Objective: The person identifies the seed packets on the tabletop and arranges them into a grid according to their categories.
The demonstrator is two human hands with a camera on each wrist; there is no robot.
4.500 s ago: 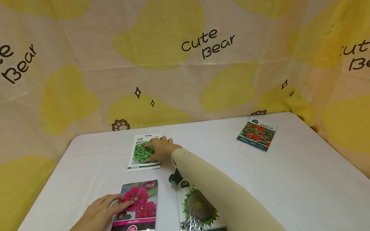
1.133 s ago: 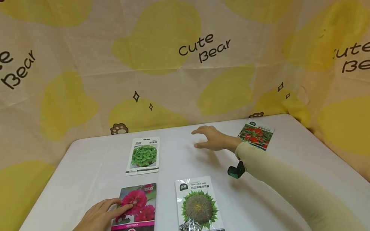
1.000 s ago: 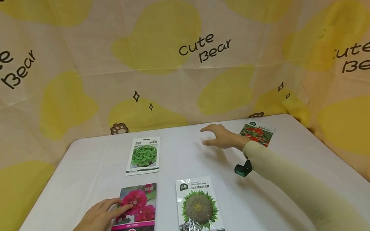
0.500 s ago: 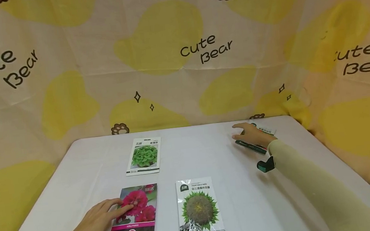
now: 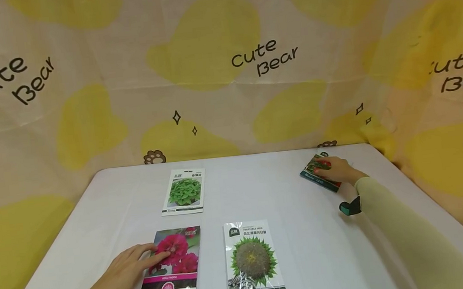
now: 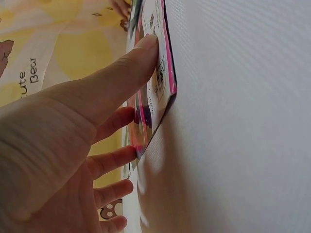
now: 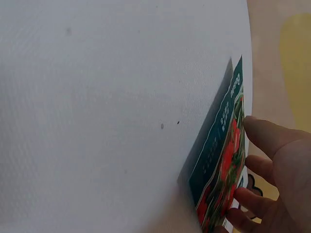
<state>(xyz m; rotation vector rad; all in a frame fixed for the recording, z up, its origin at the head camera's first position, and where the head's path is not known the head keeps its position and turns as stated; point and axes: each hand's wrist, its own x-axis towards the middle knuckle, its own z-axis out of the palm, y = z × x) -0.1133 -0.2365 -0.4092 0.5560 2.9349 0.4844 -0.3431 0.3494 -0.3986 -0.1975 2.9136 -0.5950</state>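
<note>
Beyond the sunflower packet and to its right, the red-flower packet lies beneath the fingers of the right hand, the nearer of the two, its long axis slanting away rightward. Right thumb and fingers, spread apart, touch the printed face; whether any reach under it cannot be told. Left of the sunflower packet, the left hand rests a well-parted thumb and forefinger on the hollyhock packet.
</note>
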